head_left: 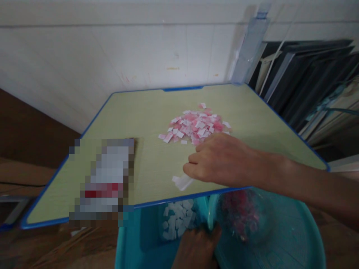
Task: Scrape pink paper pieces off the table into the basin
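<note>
We see a blue-rimmed board (140, 116), with a teal tub (120, 239) below its six-o'clock edge. The pink-and-white paper pile (193, 125) lies toward the board's one o'clock. Our right hand (218, 158), just below it, is curled closed — contents hidden. Our left hand's (196, 248) grip, at six o'clock, we cannot tell. White scraps (183, 183) lie at the right hand's seven o'clock.

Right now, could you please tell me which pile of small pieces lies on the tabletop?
The pink-and-white pile, beside the right hand; the all-white pieces lie lower, in the teal tub.
</note>
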Available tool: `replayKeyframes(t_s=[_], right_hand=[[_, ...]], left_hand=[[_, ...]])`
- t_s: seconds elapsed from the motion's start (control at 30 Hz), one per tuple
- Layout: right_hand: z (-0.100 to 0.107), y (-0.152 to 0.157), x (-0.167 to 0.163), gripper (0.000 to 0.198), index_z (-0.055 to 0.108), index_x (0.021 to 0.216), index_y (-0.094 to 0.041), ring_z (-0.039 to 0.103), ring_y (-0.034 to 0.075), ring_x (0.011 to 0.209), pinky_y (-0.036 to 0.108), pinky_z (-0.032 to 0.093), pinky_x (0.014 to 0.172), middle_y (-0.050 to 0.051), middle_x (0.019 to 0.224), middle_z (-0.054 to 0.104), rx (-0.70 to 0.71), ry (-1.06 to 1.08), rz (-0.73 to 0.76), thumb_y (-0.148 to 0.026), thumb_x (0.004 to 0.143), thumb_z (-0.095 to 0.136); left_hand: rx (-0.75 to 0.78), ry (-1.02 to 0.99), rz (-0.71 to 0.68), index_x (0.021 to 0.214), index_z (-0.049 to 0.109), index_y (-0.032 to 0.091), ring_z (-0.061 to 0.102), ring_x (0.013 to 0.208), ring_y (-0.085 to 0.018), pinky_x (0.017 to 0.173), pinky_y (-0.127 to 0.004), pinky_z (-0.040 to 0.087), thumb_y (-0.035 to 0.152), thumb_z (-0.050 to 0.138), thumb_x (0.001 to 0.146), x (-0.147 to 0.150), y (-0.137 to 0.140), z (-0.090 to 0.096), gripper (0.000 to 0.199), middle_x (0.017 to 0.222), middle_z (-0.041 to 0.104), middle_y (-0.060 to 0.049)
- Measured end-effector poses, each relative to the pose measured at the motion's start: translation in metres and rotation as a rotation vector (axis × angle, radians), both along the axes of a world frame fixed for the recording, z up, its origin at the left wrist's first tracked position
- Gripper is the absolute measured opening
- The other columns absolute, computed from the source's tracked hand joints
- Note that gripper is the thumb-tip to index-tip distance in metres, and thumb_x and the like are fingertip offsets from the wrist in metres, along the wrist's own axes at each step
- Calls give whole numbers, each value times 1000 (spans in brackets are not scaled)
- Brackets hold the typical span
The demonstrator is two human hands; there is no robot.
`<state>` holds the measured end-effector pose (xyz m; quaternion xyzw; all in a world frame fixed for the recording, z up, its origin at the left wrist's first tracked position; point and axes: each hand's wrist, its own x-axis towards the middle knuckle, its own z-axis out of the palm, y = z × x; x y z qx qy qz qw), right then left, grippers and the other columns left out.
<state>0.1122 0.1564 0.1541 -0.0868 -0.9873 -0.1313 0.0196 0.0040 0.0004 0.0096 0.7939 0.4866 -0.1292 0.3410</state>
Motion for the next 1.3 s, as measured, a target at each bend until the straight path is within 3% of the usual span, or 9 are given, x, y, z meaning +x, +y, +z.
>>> replayKeyframes(t_s=[0.1, 0.2, 0.33, 0.63, 0.8, 1.13, 1.3], right_hand=[[-1, 0, -11, 24, 56, 76, -19, 44, 13, 56, 33, 14, 50, -1, 62, 56, -25, 58, 60, -12, 91, 37], [4, 2, -13, 23, 56, 76, -19, 41, 13, 54, 33, 12, 49, -2, 62, 56, -56, 80, 18, -14, 90, 39], [11, 5, -7, 22, 56, 72, -19, 40, 13, 51, 33, 13, 49, -1, 59, 57, -61, 38, -37, -10, 86, 41], [10, 5, 9, 19, 51, 71, -20, 42, 13, 56, 32, 17, 51, -3, 62, 56, -109, -53, 45, -16, 89, 47], [12, 7, 4, 22, 51, 69, -20, 41, 13, 54, 33, 16, 50, -3, 59, 54, -54, 17, 46, -14, 89, 44], [5, 12, -19, 21, 58, 73, -20, 37, 13, 52, 34, 14, 51, -2, 60, 56, -57, 24, 114, -15, 89, 45], [10, 9, -12, 22, 57, 71, -20, 36, 13, 51, 34, 14, 51, -2, 59, 55, -87, -37, 67, -15, 89, 45]], left_hand=[[43, -47, 17, 127, 52, 22, 64, 86, -31, 72, -43, 53, 7, 47, 67, -2, -4, -1, 62, 96, 68, -11], [63, -98, 34, 128, 50, 22, 63, 87, -30, 73, -42, 52, 7, 47, 69, -2, -8, -6, 61, 96, 67, -11], [89, -140, 43, 127, 49, 23, 63, 86, -29, 72, -40, 50, 10, 50, 71, -1, -11, -11, 57, 97, 67, -10], [116, -182, 62, 114, 55, 22, 63, 76, -24, 66, -34, 49, 8, 50, 73, 0, -8, -5, 44, 87, 67, -7], [136, -222, 77, 111, 56, 21, 62, 76, -23, 68, -33, 49, 11, 52, 77, 0, -8, -9, 36, 85, 67, -7], [159, -82, -6, 111, 60, 19, 64, 66, -27, 56, -33, 50, 15, 58, 74, 3, -5, -11, 37, 78, 68, -9], [137, -80, -19, 117, 57, 21, 66, 73, -29, 59, -37, 52, 11, 53, 76, 3, -6, -14, 43, 86, 69, -11]])
